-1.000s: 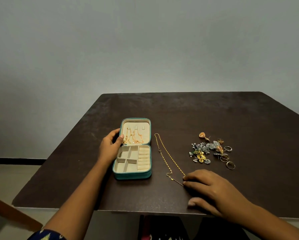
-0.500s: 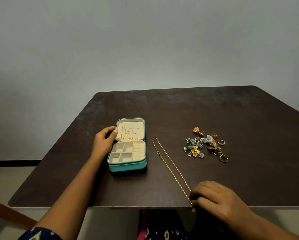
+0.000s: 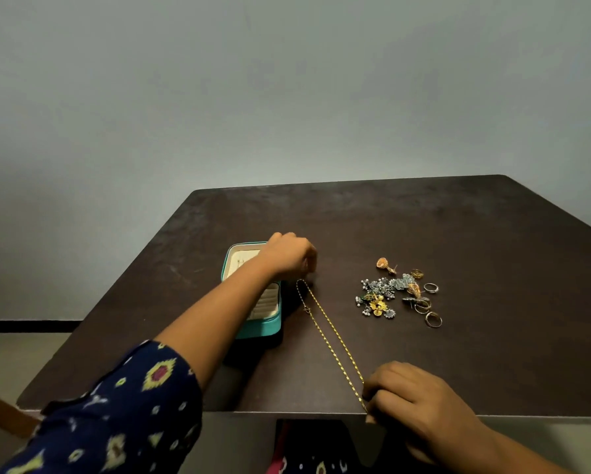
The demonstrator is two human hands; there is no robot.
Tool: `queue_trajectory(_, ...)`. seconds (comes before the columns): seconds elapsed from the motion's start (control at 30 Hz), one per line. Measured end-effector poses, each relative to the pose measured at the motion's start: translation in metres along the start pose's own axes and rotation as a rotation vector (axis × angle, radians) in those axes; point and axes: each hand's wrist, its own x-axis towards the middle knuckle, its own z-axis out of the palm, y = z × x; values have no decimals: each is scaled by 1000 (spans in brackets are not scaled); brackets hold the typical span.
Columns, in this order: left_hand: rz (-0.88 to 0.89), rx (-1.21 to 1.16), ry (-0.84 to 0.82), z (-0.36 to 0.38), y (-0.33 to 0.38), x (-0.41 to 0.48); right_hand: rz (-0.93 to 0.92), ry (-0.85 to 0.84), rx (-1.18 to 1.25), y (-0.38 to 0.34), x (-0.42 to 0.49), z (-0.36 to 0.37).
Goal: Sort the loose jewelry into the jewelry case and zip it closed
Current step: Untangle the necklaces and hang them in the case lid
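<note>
The teal jewelry case (image 3: 263,328) lies open on the dark table (image 3: 492,254), its cream compartments partly hidden by my left forearm. A long gold chain (image 3: 335,336) stretches from beside the case to the table's front edge. My right hand (image 3: 414,401) pinches the chain's near end at that edge. My left hand (image 3: 289,256) reaches across the case with its fingers curled down over the chain's far end; whether they grip it is unclear. A pile of earrings (image 3: 386,297) and several rings (image 3: 432,319) lies to the right.
A plain grey wall rises behind the table. At the bottom left, a wooden chair part (image 3: 3,415) shows beside the table's near left corner.
My left hand has left the case's left side and reached over it to the chain's far end. My right hand has drawn the chain's near end to the front edge.
</note>
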Motion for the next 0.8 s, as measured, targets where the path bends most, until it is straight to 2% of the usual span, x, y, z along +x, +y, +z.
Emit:
queue_trajectory(0.1,-27,35,-81,9,-4,8,5,-19,16,1,1,-1)
queue_trajectory(0.43,-10,116,-162,11,-9,5,70,-98,111,-1,5,-7)
queue_trajectory(0.57,13,187,-104,10,-7,-1,144,-118,215,-1,7,-11)
queue_trajectory(0.7,-50,-48,57,0,-2,-8,293,-61,465,0,13,-17)
queue_trajectory(0.8,-134,-409,177,-8,2,-18,464,9,725,2,19,-23)
